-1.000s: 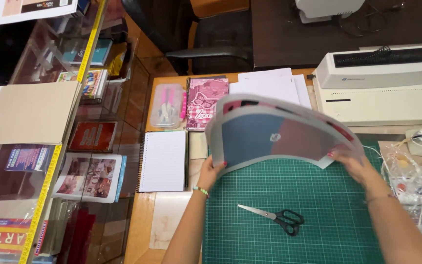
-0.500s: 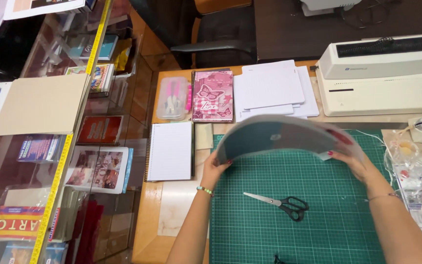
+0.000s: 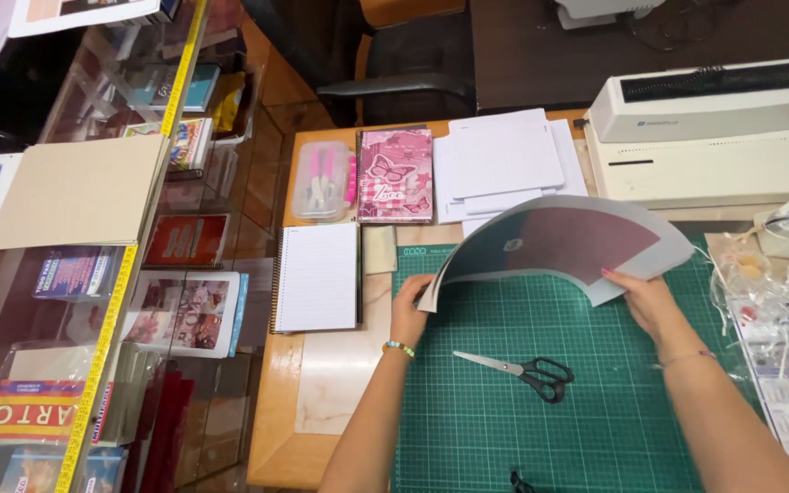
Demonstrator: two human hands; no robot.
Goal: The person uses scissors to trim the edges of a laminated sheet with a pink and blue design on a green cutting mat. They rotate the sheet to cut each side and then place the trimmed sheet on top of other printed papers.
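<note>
Glass counter (image 3: 93, 301) fills the left third: clear panes, books & printed covers on shelves below, yellow tape measure (image 3: 107, 319) running along its edge, flat tan cardboard (image 3: 79, 190) lying on top.

Wooden table (image 3: 271, 429), smooth w/ a pale marbled patch. On it a green cutting mat (image 3: 504, 438), matte rubber w/ a fine white grid.

At 1 o'clock from the mat: binding machine (image 3: 705, 137), boxy cream plastic w/ a dark slot on top. At 3 o'clock: crinkled clear plastic bags (image 3: 778, 310).

Sheet (image 3: 559, 245), large stiff card bowed into an arch over the mat's top edge; underside shows maroon & slate-blue blocks w/ a grey border. Left hand (image 3: 410, 310) pinches its lower left corner at approx 9 o'clock of the mat; right hand (image 3: 647, 299) grips its right edge, thumb on top, fingers curled under.

At 12 o'clock: loose stack of white paper (image 3: 504, 164), fanned rectangles. Left of that a pink notebook (image 3: 395, 173), glossy butterfly cover, spiral-bound. At 10 o'clock a lined white spiral notepad (image 3: 318, 277).

Clear plastic pencil box (image 3: 322, 181), rounded corners, pink pens inside, just beside the notebook.

Scissors (image 3: 522, 370), steel blades, black loop handles, lying flat mid-mat under the sheet, closed or nearly so.

Beaded bracelet (image 3: 398, 347) on left wrist.
</note>
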